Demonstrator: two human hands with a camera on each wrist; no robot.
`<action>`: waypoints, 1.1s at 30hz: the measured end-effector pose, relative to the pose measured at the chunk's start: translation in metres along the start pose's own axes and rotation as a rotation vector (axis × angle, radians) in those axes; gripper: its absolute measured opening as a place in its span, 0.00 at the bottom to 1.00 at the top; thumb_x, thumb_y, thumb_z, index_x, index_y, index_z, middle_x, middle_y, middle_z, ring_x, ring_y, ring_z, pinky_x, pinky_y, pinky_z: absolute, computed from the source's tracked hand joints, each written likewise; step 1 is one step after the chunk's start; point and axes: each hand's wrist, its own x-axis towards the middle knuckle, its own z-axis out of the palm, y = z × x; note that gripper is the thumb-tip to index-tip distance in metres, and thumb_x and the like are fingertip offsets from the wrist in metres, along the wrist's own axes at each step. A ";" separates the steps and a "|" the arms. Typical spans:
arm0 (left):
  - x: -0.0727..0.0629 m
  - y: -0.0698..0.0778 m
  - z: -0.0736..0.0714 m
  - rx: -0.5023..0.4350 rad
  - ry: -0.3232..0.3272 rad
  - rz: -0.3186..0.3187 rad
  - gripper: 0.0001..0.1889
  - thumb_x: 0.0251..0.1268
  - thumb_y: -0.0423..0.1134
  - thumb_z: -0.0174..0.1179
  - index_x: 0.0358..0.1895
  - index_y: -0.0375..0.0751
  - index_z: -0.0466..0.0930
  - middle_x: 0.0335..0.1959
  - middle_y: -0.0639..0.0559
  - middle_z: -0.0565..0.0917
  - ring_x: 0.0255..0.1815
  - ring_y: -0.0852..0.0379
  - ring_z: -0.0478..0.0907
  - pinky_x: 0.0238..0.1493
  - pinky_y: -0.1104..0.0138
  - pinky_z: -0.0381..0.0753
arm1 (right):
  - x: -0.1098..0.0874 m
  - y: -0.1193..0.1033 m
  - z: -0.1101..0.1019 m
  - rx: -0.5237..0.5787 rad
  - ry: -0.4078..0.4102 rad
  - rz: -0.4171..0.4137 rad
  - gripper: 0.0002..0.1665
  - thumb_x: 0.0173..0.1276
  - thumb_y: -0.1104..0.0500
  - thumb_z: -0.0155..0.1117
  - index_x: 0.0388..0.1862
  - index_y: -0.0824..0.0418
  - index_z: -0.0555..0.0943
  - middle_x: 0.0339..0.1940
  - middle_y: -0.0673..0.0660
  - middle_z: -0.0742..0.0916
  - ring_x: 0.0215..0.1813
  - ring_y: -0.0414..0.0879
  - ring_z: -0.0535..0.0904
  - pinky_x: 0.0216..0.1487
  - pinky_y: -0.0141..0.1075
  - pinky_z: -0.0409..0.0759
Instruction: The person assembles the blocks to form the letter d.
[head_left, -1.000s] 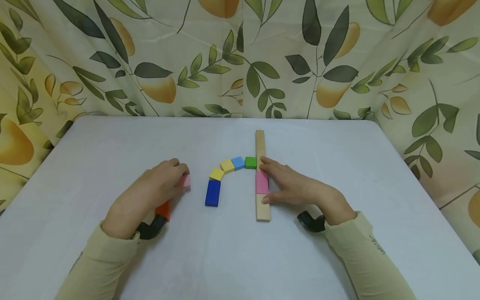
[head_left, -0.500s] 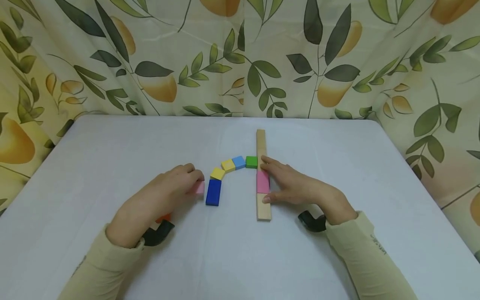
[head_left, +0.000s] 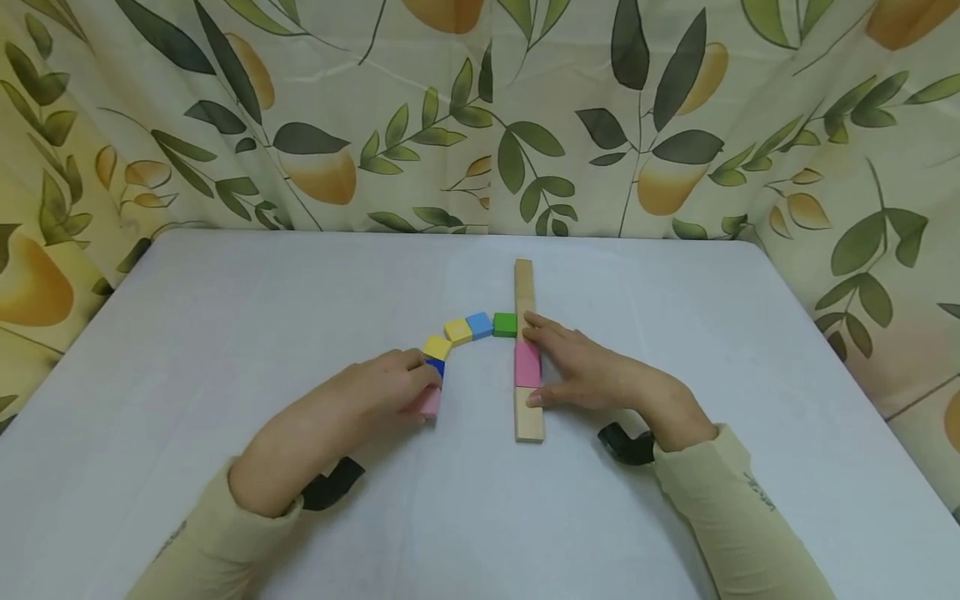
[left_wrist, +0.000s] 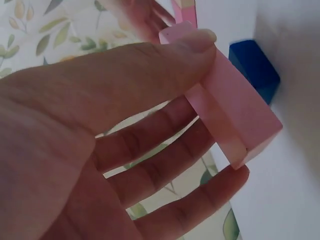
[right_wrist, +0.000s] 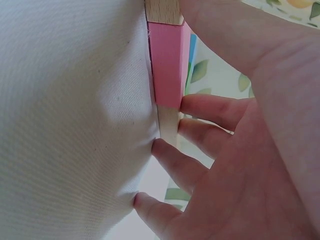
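Note:
Between thumb and fingers, my left hand (head_left: pixel 367 387) pinches a pink block (left_wrist: pixel 240 95), which overlaps the dark blue block (head_left: pixel 436 366) in the head view. From that blue block curve two yellow blocks (head_left: pixel 458 331), a light blue block (head_left: pixel 479 325) and a green block (head_left: pixel 505 325). The green one meets a straight line of plain wooden blocks (head_left: pixel 524 283) with a deep pink block (head_left: pixel 527 364) in it. My right hand (head_left: pixel 592 367) rests along this line's right side, its extended fingertips touching the blocks and its thumb at the near wooden block (head_left: pixel 528 421).
A white-covered table (head_left: pixel 660 292) carries the blocks. Behind it hangs a curtain (head_left: pixel 420 50) printed with leaves and fruit. Black wrist cameras (head_left: pixel 628 443) sit under both wrists, low over the tabletop.
My left hand has moved right with the pink block, up to the dark blue block, which it now partly covers. An orange block beneath the left wrist has gone out of sight. My right hand stays put.

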 end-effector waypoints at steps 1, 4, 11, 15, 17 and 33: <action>0.001 0.002 0.000 0.002 -0.002 0.018 0.12 0.61 0.28 0.66 0.46 0.40 0.78 0.41 0.48 0.79 0.41 0.54 0.78 0.41 0.66 0.82 | 0.000 0.000 0.000 0.002 0.001 0.000 0.54 0.62 0.46 0.73 0.78 0.64 0.56 0.83 0.60 0.50 0.82 0.60 0.46 0.78 0.62 0.44; 0.005 0.005 0.003 0.003 -0.030 0.045 0.12 0.62 0.30 0.66 0.47 0.40 0.78 0.43 0.47 0.79 0.45 0.53 0.79 0.44 0.64 0.83 | -0.001 0.001 0.000 0.004 0.001 -0.005 0.54 0.62 0.46 0.73 0.78 0.64 0.55 0.83 0.60 0.50 0.82 0.60 0.46 0.78 0.62 0.43; 0.012 0.012 0.011 0.022 -0.066 0.081 0.15 0.61 0.39 0.70 0.48 0.40 0.80 0.42 0.49 0.79 0.42 0.54 0.78 0.44 0.66 0.83 | 0.000 0.001 0.000 -0.001 0.000 0.001 0.55 0.62 0.46 0.73 0.78 0.64 0.55 0.83 0.60 0.50 0.82 0.60 0.46 0.78 0.62 0.45; 0.014 0.015 0.015 0.050 -0.052 0.101 0.15 0.60 0.40 0.70 0.47 0.40 0.81 0.40 0.49 0.79 0.41 0.54 0.78 0.43 0.67 0.83 | 0.000 0.001 0.000 0.001 0.001 0.001 0.55 0.61 0.45 0.73 0.78 0.64 0.56 0.83 0.61 0.50 0.82 0.60 0.47 0.78 0.61 0.45; 0.014 0.017 0.016 0.067 -0.047 0.102 0.15 0.60 0.40 0.70 0.46 0.39 0.81 0.39 0.48 0.79 0.41 0.54 0.77 0.43 0.67 0.82 | 0.000 0.001 -0.001 -0.002 -0.001 0.000 0.55 0.61 0.45 0.73 0.78 0.64 0.55 0.83 0.61 0.50 0.82 0.60 0.47 0.78 0.62 0.45; 0.018 0.022 0.025 0.146 -0.028 0.041 0.16 0.58 0.40 0.72 0.48 0.42 0.81 0.41 0.46 0.81 0.42 0.52 0.77 0.41 0.66 0.84 | 0.000 0.003 0.000 -0.006 0.000 0.002 0.56 0.61 0.44 0.72 0.78 0.63 0.55 0.83 0.60 0.50 0.82 0.60 0.47 0.78 0.61 0.45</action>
